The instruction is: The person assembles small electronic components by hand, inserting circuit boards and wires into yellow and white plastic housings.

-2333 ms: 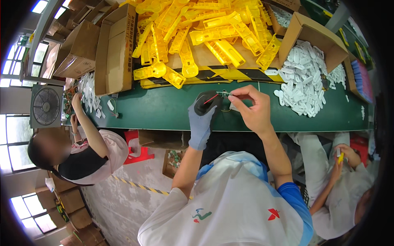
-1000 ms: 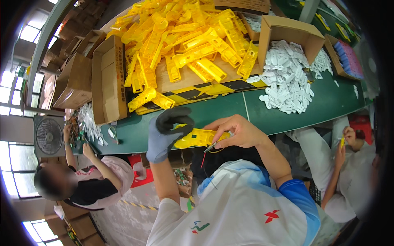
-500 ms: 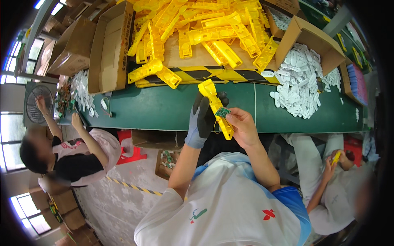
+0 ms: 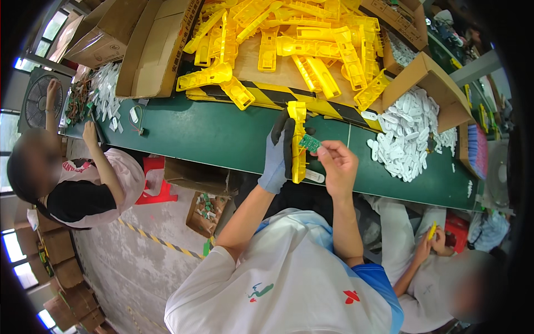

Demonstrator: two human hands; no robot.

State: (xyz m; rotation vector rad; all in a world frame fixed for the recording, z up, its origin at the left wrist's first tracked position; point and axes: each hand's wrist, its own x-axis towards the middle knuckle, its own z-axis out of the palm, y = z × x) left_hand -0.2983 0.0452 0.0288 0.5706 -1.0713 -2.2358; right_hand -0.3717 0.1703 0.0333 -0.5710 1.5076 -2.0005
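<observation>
My left hand (image 4: pixel 277 156), in a grey glove with dark fingers, is closed round a long yellow plastic housing (image 4: pixel 298 158) held upright over the table's front edge. Its inner side faces my right hand. Between the bare fingers of my right hand (image 4: pixel 339 165) is a small green circuit board (image 4: pixel 310 143), pinched by one end, its other end at the housing's side. Whether the board touches the housing I cannot tell. A white oval plastic piece (image 4: pixel 315 176) shows just below the board, between my hands.
Yellow housings (image 4: pixel 268 50) lie heaped at the back on cardboard edged with striped tape. White plastic pieces (image 4: pixel 405 131) spill from a tipped carton (image 4: pixel 431 83) at the right of the green table (image 4: pixel 217 139). Co-workers sit left (image 4: pixel 83 183) and right (image 4: pixel 434 278). An open carton (image 4: pixel 158 50) stands back left.
The housing has turned from slanted to nearly upright in my left hand. My right hand has drawn the green board slightly outward to the right. The whole view has shifted and tilted.
</observation>
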